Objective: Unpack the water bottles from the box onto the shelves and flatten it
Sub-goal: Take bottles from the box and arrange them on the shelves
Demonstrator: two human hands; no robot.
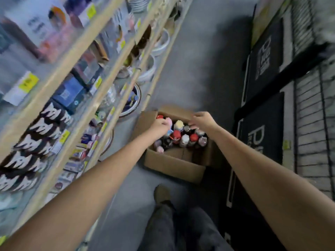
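An open cardboard box (pixel 174 166) stands on the grey floor, holding several upright water bottles (pixel 183 138) with red, white, pink and dark caps. My left hand (pixel 160 125) reaches into the box's far left corner and its fingers close round a pink-topped bottle (pixel 169 122). My right hand (pixel 202 119) hovers over the far right of the box, fingers curled downward just above the bottle tops; the blur hides whether it touches one. The wooden shelves (pixel 101 98) run along the left.
The shelves hold boxed goods, bowls (pixel 132 100) and plates with yellow price tags. Dark doormats (pixel 262 134) and a wire rack (pixel 311 124) line the right side. My foot and legs (pixel 163 196) stand on the grey aisle floor just behind the box.
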